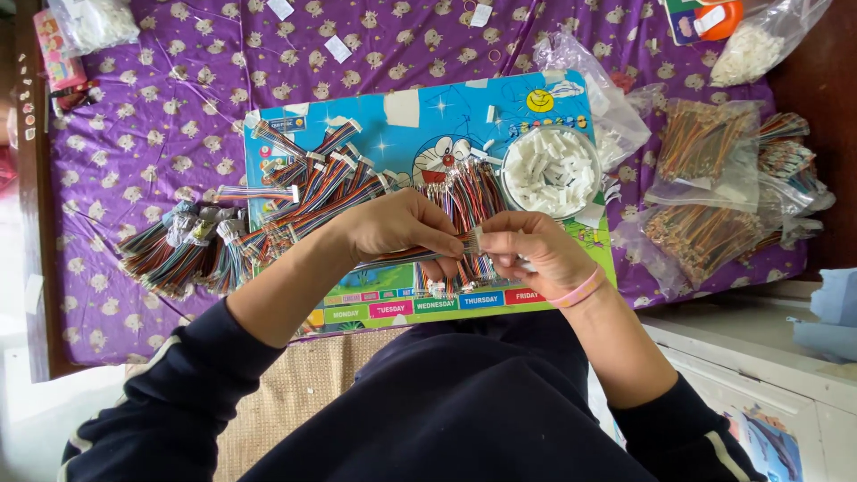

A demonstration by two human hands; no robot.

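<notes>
Surface (134, 295) covered by purple cloth printed with small pale animal figures; dark wood edge (31, 223) shows along left side. Woven tan mat (295, 402) on floor below it. White cabinet (759, 375) at lower right, paint worn, with pale blue folded cloth (835, 308) on top. Daylight, even and soft, brightest at far left.

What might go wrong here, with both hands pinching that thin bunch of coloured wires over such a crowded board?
The left hand and right hand grip a ribbon of wires near its small white connector; a slip might bend it. The round tub of white connectors sits just beyond the right hand, so a knock may spill it. Loose wire bundles nearby could snag or tangle.
</notes>
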